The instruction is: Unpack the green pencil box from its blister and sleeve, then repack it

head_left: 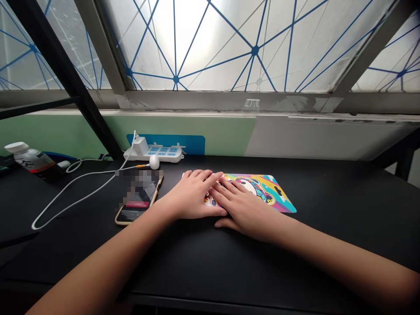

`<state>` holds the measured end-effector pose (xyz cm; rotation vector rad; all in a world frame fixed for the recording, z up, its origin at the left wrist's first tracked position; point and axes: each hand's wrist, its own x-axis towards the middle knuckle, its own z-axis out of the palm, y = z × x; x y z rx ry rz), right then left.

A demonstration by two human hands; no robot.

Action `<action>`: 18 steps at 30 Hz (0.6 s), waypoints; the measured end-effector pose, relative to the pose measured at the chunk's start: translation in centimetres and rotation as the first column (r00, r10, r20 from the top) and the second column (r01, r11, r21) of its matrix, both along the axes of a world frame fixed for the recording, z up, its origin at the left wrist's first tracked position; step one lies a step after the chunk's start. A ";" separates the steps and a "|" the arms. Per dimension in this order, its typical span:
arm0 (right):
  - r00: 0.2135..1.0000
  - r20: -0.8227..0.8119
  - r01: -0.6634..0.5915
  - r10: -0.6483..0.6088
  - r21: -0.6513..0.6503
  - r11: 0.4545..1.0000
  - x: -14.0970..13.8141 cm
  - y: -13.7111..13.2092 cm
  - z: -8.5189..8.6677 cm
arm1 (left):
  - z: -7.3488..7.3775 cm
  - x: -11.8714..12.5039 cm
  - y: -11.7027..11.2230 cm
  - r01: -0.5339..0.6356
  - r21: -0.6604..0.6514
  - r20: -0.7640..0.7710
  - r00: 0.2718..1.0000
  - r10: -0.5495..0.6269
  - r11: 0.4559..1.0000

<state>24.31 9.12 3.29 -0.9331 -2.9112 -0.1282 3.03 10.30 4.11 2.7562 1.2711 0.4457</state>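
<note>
A flat, brightly coloured mat [278,192] with a cartoon character printed on it lies on the black desk [203,267]. My left hand [195,194] rests palm down on the mat's left part, its fingers stretched out. Over the middle of the mat lies my right hand [244,208], also flat, with its fingertips touching or just beside the left hand's thumb and index finger. Much of the mat's left half is hidden under both hands. Neither hand grips anything.
A phone [141,197] lies left of my left hand. Behind it stand a white power strip [167,152] with a charger [140,145] and a looping white cable [62,188]. A capped bottle [33,159] is at far left. A black frame post [65,78] rises there, before the window.
</note>
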 end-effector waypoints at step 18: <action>0.995 -0.071 -0.072 0.065 -0.097 0.993 3.1 1.9 0.5 | -0.5 -0.5 0.5 -0.037 -0.034 -0.039 0.999 0.036 0.999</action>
